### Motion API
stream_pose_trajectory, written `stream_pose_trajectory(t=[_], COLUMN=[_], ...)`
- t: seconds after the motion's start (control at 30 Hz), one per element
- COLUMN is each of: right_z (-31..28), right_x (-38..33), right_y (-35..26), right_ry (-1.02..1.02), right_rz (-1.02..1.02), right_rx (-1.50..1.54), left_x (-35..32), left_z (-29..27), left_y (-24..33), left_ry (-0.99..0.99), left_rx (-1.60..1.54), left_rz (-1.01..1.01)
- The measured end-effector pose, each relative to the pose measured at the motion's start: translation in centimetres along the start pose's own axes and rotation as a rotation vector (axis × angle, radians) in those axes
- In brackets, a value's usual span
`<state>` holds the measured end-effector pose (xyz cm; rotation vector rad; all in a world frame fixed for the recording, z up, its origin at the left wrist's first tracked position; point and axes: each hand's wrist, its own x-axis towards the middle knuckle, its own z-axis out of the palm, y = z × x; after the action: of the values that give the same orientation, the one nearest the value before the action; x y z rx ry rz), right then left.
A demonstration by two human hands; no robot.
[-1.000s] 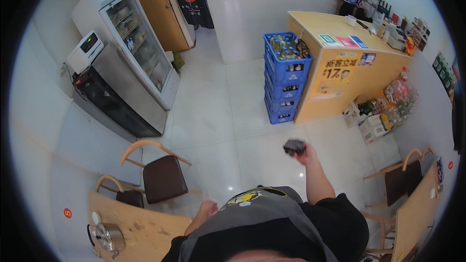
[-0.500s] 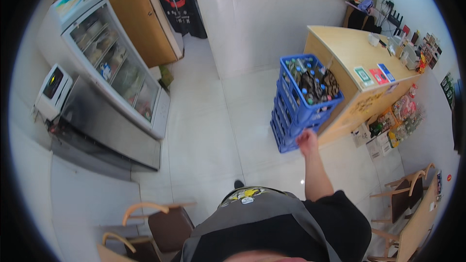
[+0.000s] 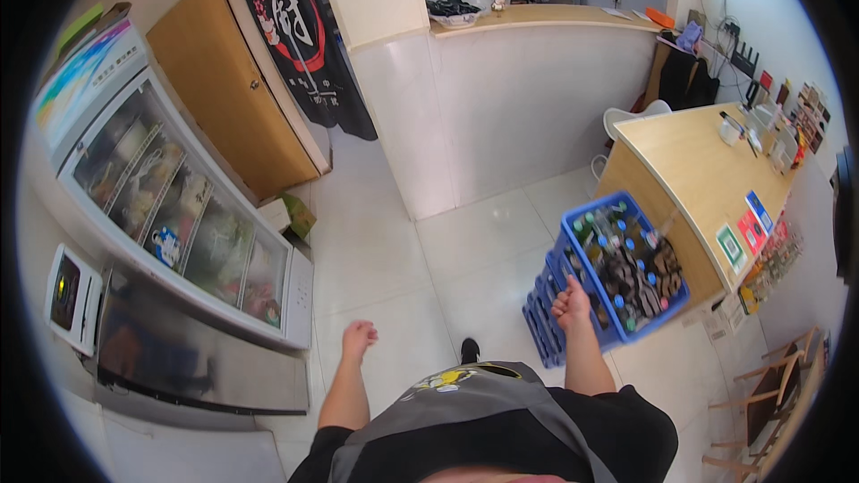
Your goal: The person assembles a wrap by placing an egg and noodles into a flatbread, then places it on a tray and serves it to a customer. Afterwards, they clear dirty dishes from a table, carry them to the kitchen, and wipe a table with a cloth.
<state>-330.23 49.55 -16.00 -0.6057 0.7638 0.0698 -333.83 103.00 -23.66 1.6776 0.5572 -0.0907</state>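
My left hand (image 3: 360, 338) hangs in the air over the floor, its fingers loosely curled with nothing seen in them. Nothing touches it. My right hand (image 3: 571, 304) is also loosely closed, thumb up, and looks empty. It overlaps the near left side of a stack of blue plastic crates (image 3: 546, 322); whether it touches them cannot be told. In the top crate (image 3: 664, 309) stand several bottles (image 3: 617, 259) with blue and green caps, along with dark, crumpled-looking packages.
A light wooden counter (image 3: 667, 148) stands beside the crates. Left are a glass-door fridge (image 3: 206, 215) and a low steel cabinet (image 3: 197, 358). Ahead are a white half wall (image 3: 528, 107), a wooden door (image 3: 233, 89) and a dark curtain (image 3: 304, 45). Chairs (image 3: 774, 394) stand at right.
I have moved forward, so the crates, counter and fridge appear nearer. My left hand has come into view. My right hand now overlaps the crates' left side.
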Motion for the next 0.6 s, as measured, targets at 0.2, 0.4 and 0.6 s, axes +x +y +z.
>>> stream_pose_trajectory(t=[0.2,0.4,0.6], right_z=[18.0,31.1,34.3], right_x=[12.2,18.5,24.5], right_y=[-2.2,-9.9,-18.0], right_ry=[-0.259,-0.350,-0.061], right_rz=[0.044,-0.195,-0.594], right_rx=[-0.201,-0.411,-0.794], left_x=[2.8,13.6,31.2], left_z=[0.1,0.0,2.8], left_y=[-6.9,-5.1,1.4], left_ry=[-0.525,-0.437,-0.524], left_rx=[0.922,0.860,1.011], left_rz=[0.211,-0.328,-0.256])
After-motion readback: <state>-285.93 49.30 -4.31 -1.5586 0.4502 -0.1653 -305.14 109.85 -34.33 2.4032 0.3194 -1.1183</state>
